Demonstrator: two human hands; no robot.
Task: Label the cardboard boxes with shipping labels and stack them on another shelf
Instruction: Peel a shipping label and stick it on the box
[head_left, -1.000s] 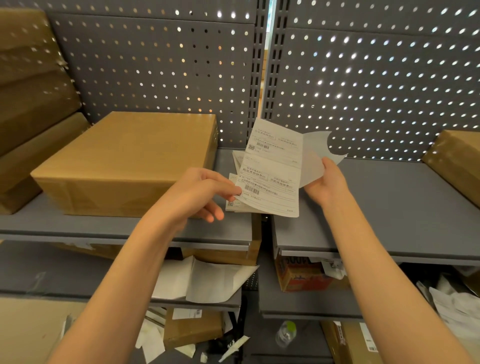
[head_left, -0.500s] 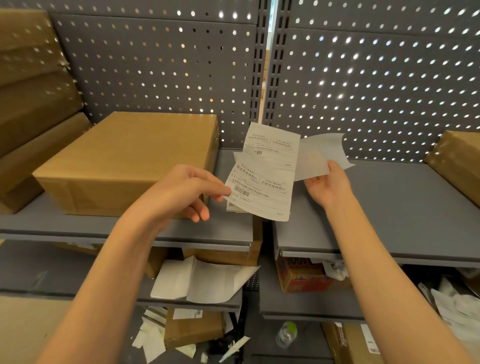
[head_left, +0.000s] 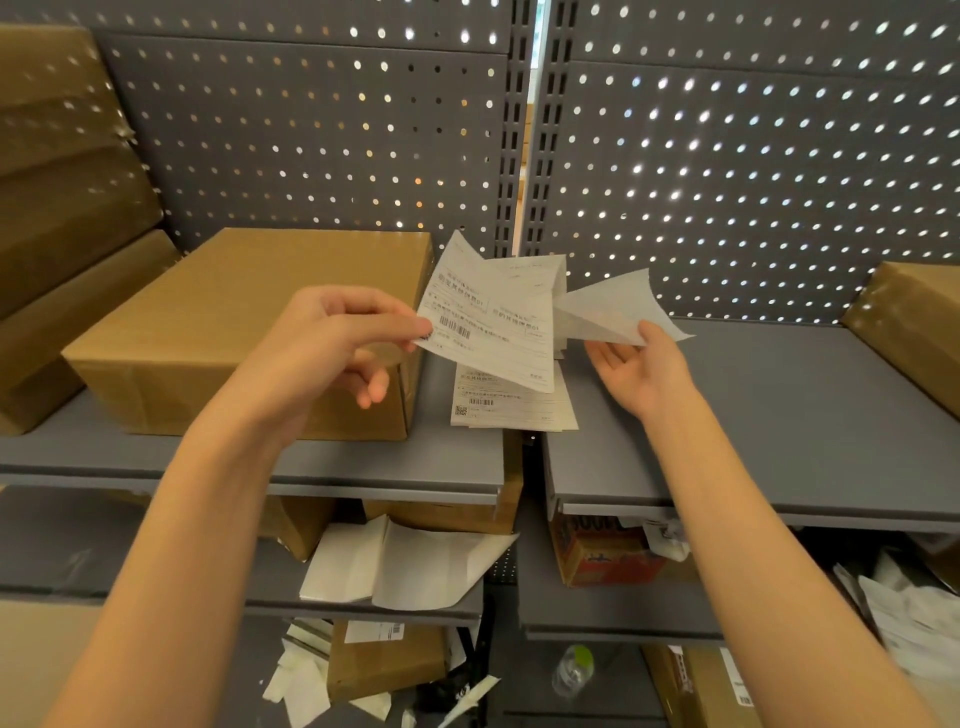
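Backing everything, a grey pegboard wall (head_left: 311, 156) above two grey shelves (head_left: 779, 415). Cardboard box (head_left: 249, 332), large, plain, on the left shelf. Stack of shipping labels (head_left: 511, 402) lying flat just right of the box. Left hand (head_left: 332, 343): thumb and forefinger pinching the corner of a printed shipping label (head_left: 493, 327), held tilted above the stack. Right hand (head_left: 644, 369): palm up, fingers pinching a curled blank backing sheet (head_left: 608, 312).
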